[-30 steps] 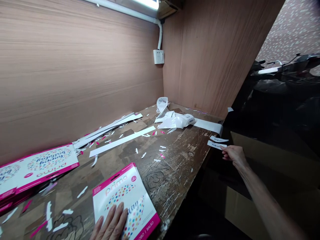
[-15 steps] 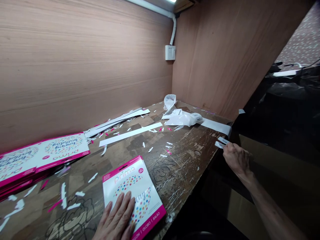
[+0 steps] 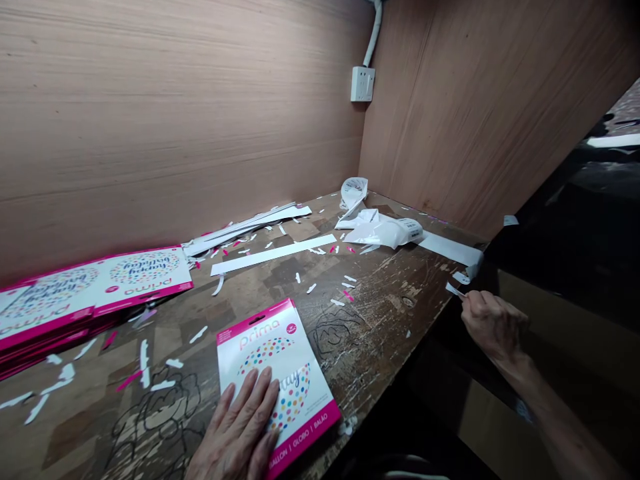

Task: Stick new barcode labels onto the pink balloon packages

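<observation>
My left hand (image 3: 243, 427) lies flat, fingers stretched out, on a white and pink balloon packet (image 3: 305, 400) printed with coloured dots. The packet rests at an angle near the table's front edge. To the right, past that edge, my right hand (image 3: 493, 327) is closed in a pinch on a small white label (image 3: 454, 291). Just above this hand, a long white label strip (image 3: 450, 250) bends over the edge. It runs back to a crumpled heap of white label strip (image 3: 385, 231) on the table.
A stack of similar packets (image 3: 143, 273) lies at the left by the wooden wall. White card strips (image 3: 275, 255) and small white and pink scraps are scattered over the worn table (image 3: 380, 320). A socket (image 3: 363, 84) is on the wall near the corner.
The view has shifted, so the table appears further left-tilted and things sit slightly right. My right hand has turned, and the label in it stands apart from the strip's end. My left hand stays on the packet.
</observation>
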Available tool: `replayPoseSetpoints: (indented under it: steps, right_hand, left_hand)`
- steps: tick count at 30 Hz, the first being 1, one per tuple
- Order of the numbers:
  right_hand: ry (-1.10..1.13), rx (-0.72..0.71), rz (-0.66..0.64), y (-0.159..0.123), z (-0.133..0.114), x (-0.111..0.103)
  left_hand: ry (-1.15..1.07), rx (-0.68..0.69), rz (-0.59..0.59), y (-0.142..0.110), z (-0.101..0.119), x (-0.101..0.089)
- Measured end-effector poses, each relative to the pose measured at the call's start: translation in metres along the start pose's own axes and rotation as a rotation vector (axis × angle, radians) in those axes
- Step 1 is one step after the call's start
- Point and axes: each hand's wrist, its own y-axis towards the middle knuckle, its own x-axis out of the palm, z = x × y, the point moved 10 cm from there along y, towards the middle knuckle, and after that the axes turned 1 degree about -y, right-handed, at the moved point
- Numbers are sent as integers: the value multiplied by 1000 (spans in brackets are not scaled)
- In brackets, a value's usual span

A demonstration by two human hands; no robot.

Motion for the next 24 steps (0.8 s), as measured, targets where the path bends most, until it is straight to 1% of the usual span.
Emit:
replayPoseSetpoints:
  steps: [3, 5, 6, 7, 8, 9, 10, 11, 12, 13, 15, 17, 19, 21, 24]
  right_hand:
    - [32, 46, 19, 2, 9, -11]
    - [157, 139, 50, 5, 20, -25]
    - [282, 209, 62, 6, 26, -32]
    - [451, 293, 58, 6, 31, -36]
    - [658, 387, 29, 6, 32, -36]
    - [891, 477, -31, 6, 27, -32]
    - [1130, 549, -122, 6, 13, -27]
    - [1355, 590, -239, 7, -10, -22]
    - [1550, 602, -370, 9, -39, -21]
    - [1705, 585, -506, 10, -70, -24]
    - [1889, 476, -785, 13, -135, -38]
    - [1951, 342, -1033, 10, -190, -53]
    - [1949, 253, -1200, 6, -231, -62]
    - [1912, 216, -1283, 2, -256, -64]
    - [1841, 193, -1323, -2, -275, -64]
  left_hand:
    - [-5, 13, 2, 0, 0, 1]
    - [-15, 9, 2, 0, 0, 1]
    - [-28, -2, -2, 1, 0, 1]
    - [-48, -23, -11, 1, -1, 1]
    - [-72, -43, -24, 1, -1, 1]
    - [-101, -62, -44, 1, 0, 1]
    - [-132, -83, -68, 1, 1, 1]
    - [-162, -95, -103, 0, 2, 3]
    - [-191, -112, -138, -1, 3, 4]
    - [-221, -134, -174, -2, 3, 6]
    - [-275, -196, -219, -3, 1, 7]
    - [-314, -258, -225, -4, -2, 5]
    - [-344, -292, -208, -4, -2, 1]
    - [-371, -303, -184, -4, -1, -3]
    - [-405, -316, -151, -4, -1, -6]
